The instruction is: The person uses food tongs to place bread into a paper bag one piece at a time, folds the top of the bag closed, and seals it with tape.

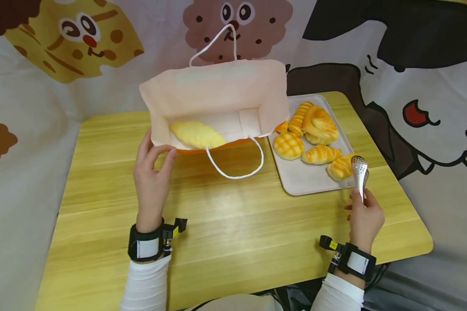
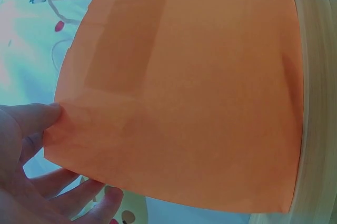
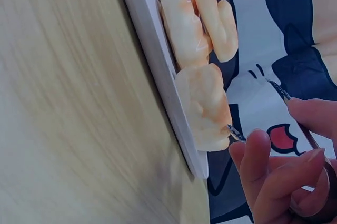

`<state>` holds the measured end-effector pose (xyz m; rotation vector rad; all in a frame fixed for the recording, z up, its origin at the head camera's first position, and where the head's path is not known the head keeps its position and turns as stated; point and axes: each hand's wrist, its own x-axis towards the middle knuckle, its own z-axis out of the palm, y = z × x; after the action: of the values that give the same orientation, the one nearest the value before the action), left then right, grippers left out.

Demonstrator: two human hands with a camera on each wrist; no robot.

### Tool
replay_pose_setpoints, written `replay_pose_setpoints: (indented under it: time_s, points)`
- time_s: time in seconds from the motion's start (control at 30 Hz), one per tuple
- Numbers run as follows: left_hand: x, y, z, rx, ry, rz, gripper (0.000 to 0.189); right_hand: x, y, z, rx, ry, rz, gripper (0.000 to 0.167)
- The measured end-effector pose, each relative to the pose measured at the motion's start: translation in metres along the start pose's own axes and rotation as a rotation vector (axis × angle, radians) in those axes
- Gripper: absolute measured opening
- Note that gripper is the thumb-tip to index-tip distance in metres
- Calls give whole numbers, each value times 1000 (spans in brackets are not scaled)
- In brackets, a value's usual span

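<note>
An orange paper bag [image 1: 222,88] with a pale inside and white cord handles stands open toward me, its orange side panel [image 2: 210,98] filling the left wrist view. Inside it lies a yellow oval bread [image 1: 197,134]. My left hand [image 1: 151,179] holds the bag's near left corner between thumb and fingers. In my right hand [image 1: 366,220] is a pair of metal food tongs [image 1: 359,172] with perforated ends. Those ends are at a golden bread roll [image 1: 339,167] on the tray's near right corner; in the right wrist view they stand apart, one near the roll [image 3: 205,111].
The pale tray [image 1: 301,183] holds several breads, among them a round cross-scored bun [image 1: 288,145], a white-striped roll [image 1: 321,154] and a knotted loaf [image 1: 320,124]. Beneath everything is a wooden table [image 1: 233,233]. Behind it hangs a cartoon-print cloth [image 1: 432,90].
</note>
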<state>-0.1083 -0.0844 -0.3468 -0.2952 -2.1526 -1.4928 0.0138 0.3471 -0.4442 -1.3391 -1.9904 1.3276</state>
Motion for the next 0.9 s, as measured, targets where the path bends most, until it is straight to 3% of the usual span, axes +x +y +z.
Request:
replay_pose_setpoints:
  time_s: [0.67,0.9]
  points:
    - [2,0,3,-10,-14,-22,14,3,6,-1,154,8,37,52]
    - [4,0,5,-26,-16,-17,14,4,6,-2,125,5,31,55]
